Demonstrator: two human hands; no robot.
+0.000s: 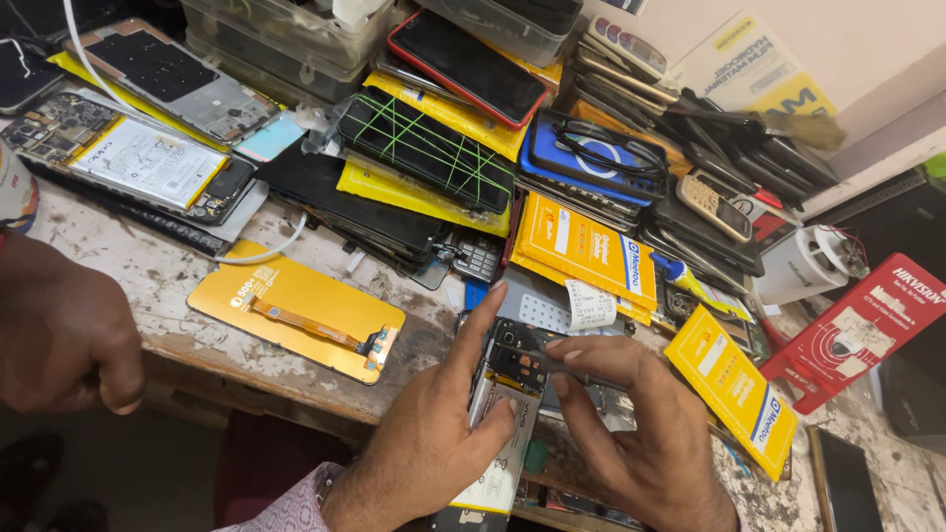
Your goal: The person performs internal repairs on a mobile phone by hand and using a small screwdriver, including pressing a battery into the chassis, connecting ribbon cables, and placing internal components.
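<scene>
Phone (505, 414) opened up, cradled in left hand (434, 433); right hand (641, 433) pinching slim tool (567, 366) over its board. Mid-teardown, probably; needs steady prying next, near surface (148, 276) edge.

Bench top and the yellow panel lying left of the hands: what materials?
Bench top: looks like painted wood, worn matt, with chipped pale coating and dark scuffs. Yellow panel: probably a glossy film-backed display part, with an orange flex ribbon across it; exact material unclear.
</scene>
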